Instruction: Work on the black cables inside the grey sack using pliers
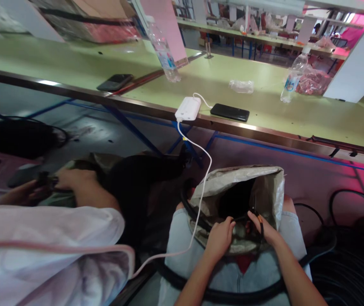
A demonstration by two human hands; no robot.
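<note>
A pale woven sack sits wide-mouthed on my lap, its inside dark. At its near rim is my left hand, thumb and fingers pinched around what seems a thin dark strip or cable end, too small to make out. Just to the right, my right hand is closed around a small hand tool with orange and black handles, perhaps snips; its tip is hard to see against the sack. A thick black cable loops across my thighs and up the sack's left side.
A white power bank and a phone lie at the bench edge; a white cord hangs from there. Bottles stand behind. Coiled black cable lies right. A co-worker's arm is at left.
</note>
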